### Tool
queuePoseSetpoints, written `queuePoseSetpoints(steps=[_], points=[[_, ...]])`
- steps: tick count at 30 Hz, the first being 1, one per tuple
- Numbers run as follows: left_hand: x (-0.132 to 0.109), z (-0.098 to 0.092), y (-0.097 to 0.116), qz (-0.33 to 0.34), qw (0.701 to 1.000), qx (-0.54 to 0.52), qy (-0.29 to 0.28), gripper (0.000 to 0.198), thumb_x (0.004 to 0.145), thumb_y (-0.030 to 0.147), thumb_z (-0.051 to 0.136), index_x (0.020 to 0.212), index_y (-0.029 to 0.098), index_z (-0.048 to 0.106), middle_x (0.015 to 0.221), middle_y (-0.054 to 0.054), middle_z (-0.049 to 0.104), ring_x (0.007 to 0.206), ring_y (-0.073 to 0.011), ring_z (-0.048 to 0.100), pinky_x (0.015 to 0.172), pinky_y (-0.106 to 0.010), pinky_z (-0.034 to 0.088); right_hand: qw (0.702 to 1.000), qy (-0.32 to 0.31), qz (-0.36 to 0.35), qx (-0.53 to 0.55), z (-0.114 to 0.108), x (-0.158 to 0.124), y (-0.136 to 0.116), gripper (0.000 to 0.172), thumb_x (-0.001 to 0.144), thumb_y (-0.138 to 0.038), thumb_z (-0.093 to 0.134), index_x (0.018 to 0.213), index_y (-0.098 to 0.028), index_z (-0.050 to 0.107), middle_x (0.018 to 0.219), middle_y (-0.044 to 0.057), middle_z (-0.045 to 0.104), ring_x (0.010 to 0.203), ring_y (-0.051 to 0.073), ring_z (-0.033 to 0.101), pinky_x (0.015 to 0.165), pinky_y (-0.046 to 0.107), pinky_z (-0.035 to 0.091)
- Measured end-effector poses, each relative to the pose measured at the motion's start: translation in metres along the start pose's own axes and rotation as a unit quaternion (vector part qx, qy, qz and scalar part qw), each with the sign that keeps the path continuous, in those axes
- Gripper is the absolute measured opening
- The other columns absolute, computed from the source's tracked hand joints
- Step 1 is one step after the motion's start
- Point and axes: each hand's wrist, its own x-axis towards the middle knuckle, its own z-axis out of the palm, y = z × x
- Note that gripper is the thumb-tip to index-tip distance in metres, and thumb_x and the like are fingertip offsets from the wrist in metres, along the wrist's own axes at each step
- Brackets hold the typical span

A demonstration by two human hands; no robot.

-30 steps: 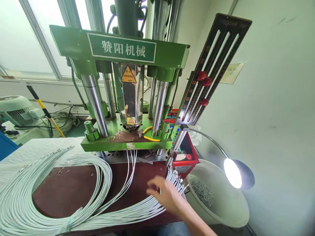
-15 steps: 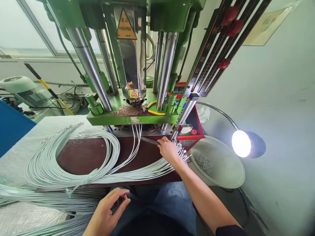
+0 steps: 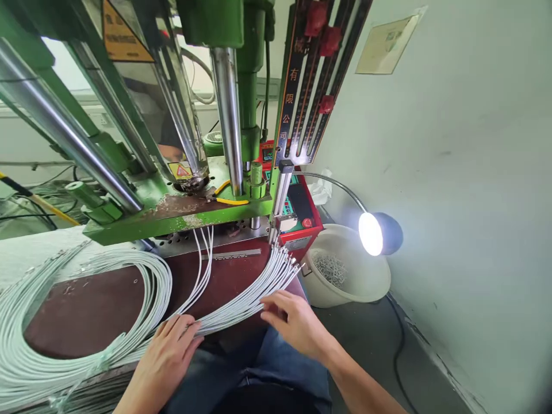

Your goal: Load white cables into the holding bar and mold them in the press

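Cables (image 3: 235,309) (many); two hands (image 3: 170,348) (image 3: 295,322); one lamp (image 3: 382,233)

The reddish-brown tabletop (image 3: 86,316) is crossed by white cables (image 3: 157,284), coiled left of the left grip (image 3: 170,351). A metal strip (image 3: 233,254) is laid forward-left of the right grip (image 3: 297,325).

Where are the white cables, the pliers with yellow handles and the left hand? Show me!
White cables (image 3: 237,311): head view, on the stretch between the hands.
Pliers (image 3: 233,201): head view, on the lower yellow handle.
Left hand (image 3: 170,348): head view, on the back of it.
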Motion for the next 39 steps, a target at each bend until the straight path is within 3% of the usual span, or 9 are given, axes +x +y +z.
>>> queuePoseSetpoints(steps=[4, 9, 16, 21, 27, 31, 35, 39], points=[[0.008, -0.007, -0.004, 0.004, 1.000, -0.022, 0.020, 0.024, 0.096, 0.029, 0.042, 0.087, 0.022, 0.064, 0.082, -0.003, 0.069, 0.077, -0.0183, 0.067, 0.074, -0.030, 0.051, 0.997, -0.060, 0.012, 0.041, 0.011, -0.020, -0.004, 0.022, 0.088, -0.027, 0.061, 0.107, -0.021, 0.070, 0.095, 0.001, 0.070, 0.079, 0.013, 0.062, 0.068, 0.021, 0.046], [0.013, -0.010, -0.010, -0.046, 0.997, -0.065, 0.014, 0.020, 0.095, 0.035, 0.045, 0.091, 0.022, 0.059, 0.077, 0.000, 0.070, 0.065, -0.0150, 0.068, 0.061, -0.024, 0.051, 0.993, -0.096, -0.014, 0.063, 0.022, -0.020, -0.010, 0.023, 0.087, -0.029, 0.062, 0.107, -0.019, 0.071, 0.094, 0.001, 0.071, 0.082, 0.012, 0.065, 0.074, 0.018, 0.047], [0.014, -0.005, -0.015, -0.015, 0.998, -0.064, -0.022, 0.027, 0.093, 0.028, 0.042, 0.083, 0.024, 0.066, 0.068, 0.001, 0.064, 0.059, -0.0131, 0.065, 0.056, -0.021, 0.050, 0.991, -0.110, -0.047, 0.054, 0.025, -0.016, -0.017, 0.024, 0.088, -0.029, 0.060, 0.108, -0.019, 0.070, 0.097, 0.003, 0.071, 0.087, 0.014, 0.065, 0.080, 0.019, 0.047], [0.018, -0.008, -0.015, -0.079, 0.989, -0.122, -0.018, 0.027, 0.092, 0.035, 0.044, 0.079, 0.023, 0.065, 0.075, -0.001, 0.066, 0.067, -0.0141, 0.066, 0.064, -0.021, 0.052, 0.991, -0.120, -0.041, 0.049, 0.026, -0.016, -0.016, 0.025, 0.089, -0.031, 0.059, 0.108, -0.020, 0.070, 0.097, 0.003, 0.071, 0.086, 0.015, 0.066, 0.079, 0.021, 0.047], [0.023, -0.025, -0.018, -0.287, 0.914, -0.240, -0.155, 0.033, 0.087, 0.051, 0.047, 0.081, 0.023, 0.062, 0.067, 0.002, 0.065, 0.059, -0.0145, 0.059, 0.051, -0.021, 0.045, 0.989, -0.138, -0.020, 0.054, 0.028, -0.017, -0.015, 0.024, 0.089, -0.032, 0.057, 0.107, -0.021, 0.070, 0.095, 0.002, 0.071, 0.079, 0.014, 0.065, 0.072, 0.022, 0.047], [0.032, -0.034, -0.020, -0.344, 0.852, -0.322, -0.230, 0.040, 0.082, 0.058, 0.050, 0.071, 0.021, 0.060, 0.058, 0.004, 0.055, 0.056, -0.0127, 0.051, 0.054, -0.022, 0.042, 0.986, -0.154, -0.001, 0.055, 0.030, -0.017, -0.013, 0.026, 0.090, -0.033, 0.057, 0.109, -0.023, 0.069, 0.095, 0.002, 0.070, 0.078, 0.014, 0.063, 0.069, 0.023, 0.044], [0.036, -0.039, -0.027, -0.380, 0.796, -0.415, -0.222, 0.043, 0.081, 0.058, 0.052, 0.069, 0.017, 0.059, 0.060, 0.003, 0.055, 0.055, -0.0113, 0.049, 0.054, -0.023, 0.042, 0.981, -0.187, 0.008, 0.053, 0.033, -0.015, -0.008, 0.026, 0.091, -0.036, 0.056, 0.109, -0.023, 0.070, 0.097, 0.002, 0.070, 0.080, 0.015, 0.062, 0.068, 0.024, 0.044], [0.037, -0.045, -0.034, -0.392, 0.774, -0.440, -0.232, 0.041, 0.079, 0.056, 0.057, 0.076, 0.016, 0.063, 0.062, 0.002, 0.055, 0.058, -0.0118, 0.050, 0.055, -0.024, 0.041, 0.980, -0.195, 0.017, 0.047, 0.037, -0.015, -0.001, 0.026, 0.091, -0.037, 0.054, 0.107, -0.025, 0.071, 0.097, 0.002, 0.070, 0.079, 0.016, 0.061, 0.067, 0.025, 0.043]])
